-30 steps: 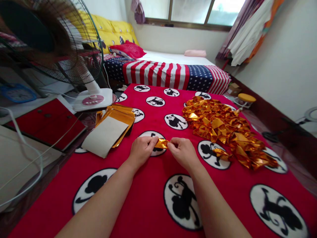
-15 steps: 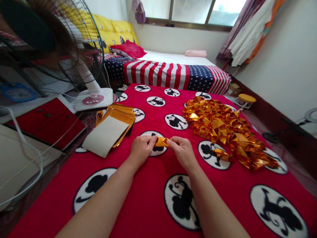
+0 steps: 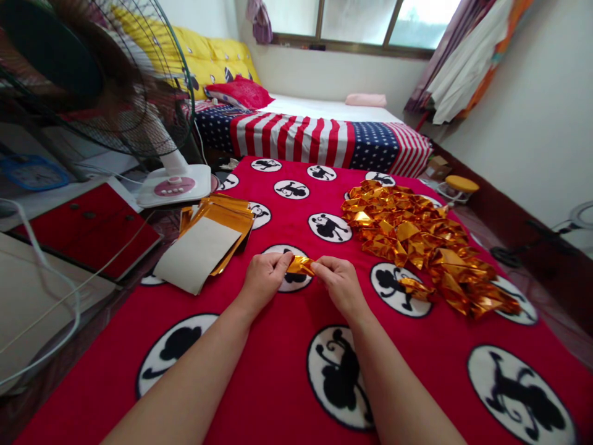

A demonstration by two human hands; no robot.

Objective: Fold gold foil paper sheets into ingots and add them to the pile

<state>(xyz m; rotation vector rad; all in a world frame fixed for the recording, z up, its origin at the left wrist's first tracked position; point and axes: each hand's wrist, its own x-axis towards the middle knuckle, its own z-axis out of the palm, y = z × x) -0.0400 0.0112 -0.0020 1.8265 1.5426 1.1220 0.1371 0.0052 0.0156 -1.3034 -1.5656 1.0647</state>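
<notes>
A small folded piece of gold foil paper (image 3: 301, 266) is stretched between my two hands over the red cloth (image 3: 273, 371). My left hand (image 3: 266, 275) pinches its left end, thumb on top. At its right end, my right hand (image 3: 339, 279) grips it between thumb and fingers. To the right lies a heap of folded gold foil pieces (image 3: 407, 225), with one piece (image 3: 416, 288) at its near edge. A stack of flat gold sheets (image 3: 231, 213) rests on the left, with a pale sheet (image 3: 199, 253) on top.
An electric fan (image 3: 173, 179) stands at the left beside a red panel (image 3: 92, 225) and a white cable (image 3: 69, 284). Beyond the cloth is a bed (image 3: 301, 139) with a striped cover. A yellow-topped stool (image 3: 462, 183) stands at the right.
The foil piece between my hands has turned slightly and looks more twisted or creased. My hands have barely shifted; the heap and the stack are the same.
</notes>
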